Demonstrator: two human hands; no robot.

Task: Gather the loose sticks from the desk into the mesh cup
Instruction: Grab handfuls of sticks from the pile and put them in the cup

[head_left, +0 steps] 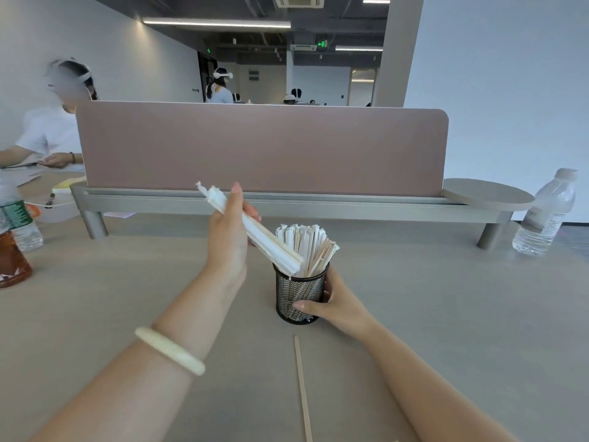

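Desk [127, 298], seen from the head camera. My left hand [228, 237] is raised above the desk, fingers closed around a bundle of paper-wrapped sticks [255, 229]. The bundle slants down to the right; its lower end sits at the rim of the mesh cup [298, 296], touching the sticks there, and its upper end pokes out past my fingers toward the divider [261, 148].

My right hand [334, 304] wraps the cup from its right side, thumb across the front of the mesh, fingers behind. The cup stands upright on the desk, already packed with wrapped and bare sticks [310, 247] leaning right.

One bare wooden stick [302, 387] lies loose on the desk just in front of the cup, pointing toward me, touching neither hand.

Pale bangle [170, 350] on my left forearm. Clear water bottle [546, 213] stands far right, well apart from the cup.
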